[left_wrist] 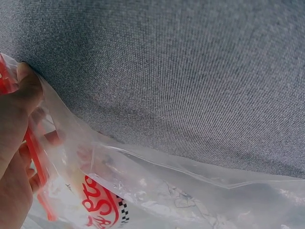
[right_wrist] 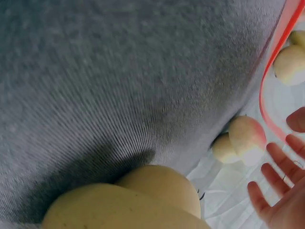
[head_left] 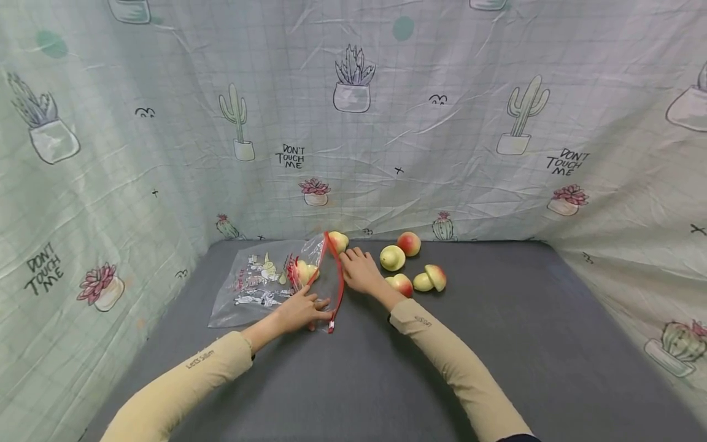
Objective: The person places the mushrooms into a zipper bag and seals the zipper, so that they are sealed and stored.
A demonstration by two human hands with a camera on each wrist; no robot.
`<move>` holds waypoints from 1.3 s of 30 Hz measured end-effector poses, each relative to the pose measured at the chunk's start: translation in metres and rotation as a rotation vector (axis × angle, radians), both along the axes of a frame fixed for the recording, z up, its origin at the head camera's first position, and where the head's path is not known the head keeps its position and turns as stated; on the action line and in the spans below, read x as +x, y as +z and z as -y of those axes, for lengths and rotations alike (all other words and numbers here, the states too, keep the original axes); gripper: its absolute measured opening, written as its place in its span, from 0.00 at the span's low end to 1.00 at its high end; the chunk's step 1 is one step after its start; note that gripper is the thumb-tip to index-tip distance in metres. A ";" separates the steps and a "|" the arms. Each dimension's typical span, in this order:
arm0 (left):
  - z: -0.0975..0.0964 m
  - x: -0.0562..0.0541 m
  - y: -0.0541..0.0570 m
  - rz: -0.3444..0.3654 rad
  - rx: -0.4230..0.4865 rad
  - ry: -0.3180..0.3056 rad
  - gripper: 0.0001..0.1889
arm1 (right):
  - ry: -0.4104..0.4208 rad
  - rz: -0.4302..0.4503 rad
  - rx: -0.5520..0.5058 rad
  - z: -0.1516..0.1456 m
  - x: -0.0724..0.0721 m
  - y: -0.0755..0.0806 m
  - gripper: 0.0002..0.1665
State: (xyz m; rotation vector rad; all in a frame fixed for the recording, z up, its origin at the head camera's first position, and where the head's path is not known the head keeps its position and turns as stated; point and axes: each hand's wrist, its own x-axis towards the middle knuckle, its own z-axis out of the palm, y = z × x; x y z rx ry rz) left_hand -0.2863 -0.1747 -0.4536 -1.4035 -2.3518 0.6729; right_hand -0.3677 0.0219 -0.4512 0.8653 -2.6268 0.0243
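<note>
A clear zip bag [head_left: 259, 285] with printed drawings lies on the dark table, its red-edged mouth spread toward the right. My left hand [head_left: 302, 308] grips the near edge of that mouth; in the left wrist view the thumb [left_wrist: 29, 86] lies against the plastic. Inside the bag is a mushroom-shaped yellow-and-red piece [head_left: 306, 272]. My right hand [head_left: 360, 270] is at the far side of the mouth, by the red strip [right_wrist: 267, 102], fingers spread and holding nothing. Just beyond its fingertips sits another mushroom-shaped piece [head_left: 338, 241].
Several more yellow-and-red pieces lie right of my right hand: one stem-up [head_left: 393, 258], one at the back [head_left: 409, 244], one beside the wrist [head_left: 401, 284] and one on its side [head_left: 431, 279]. A printed cactus curtain [head_left: 353, 141] hangs behind the table.
</note>
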 end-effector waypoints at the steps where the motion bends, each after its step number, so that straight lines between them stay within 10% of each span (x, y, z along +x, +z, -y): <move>1: 0.000 0.000 0.000 -0.002 -0.001 0.002 0.24 | -0.021 -0.006 -0.005 0.000 -0.001 0.001 0.11; 11: 0.011 -0.022 -0.021 -0.050 0.040 -0.072 0.28 | -0.176 0.083 -0.050 -0.003 -0.020 0.006 0.20; 19: 0.003 -0.007 -0.001 -0.034 0.023 -0.032 0.24 | -0.230 0.169 -0.096 -0.003 -0.040 0.008 0.23; 29: -0.001 -0.002 0.004 0.002 -0.012 0.025 0.24 | -0.114 0.183 -0.077 0.012 -0.058 0.010 0.29; 39: 0.000 0.000 0.001 0.006 0.016 0.023 0.24 | -0.062 0.181 0.157 0.024 -0.067 0.020 0.32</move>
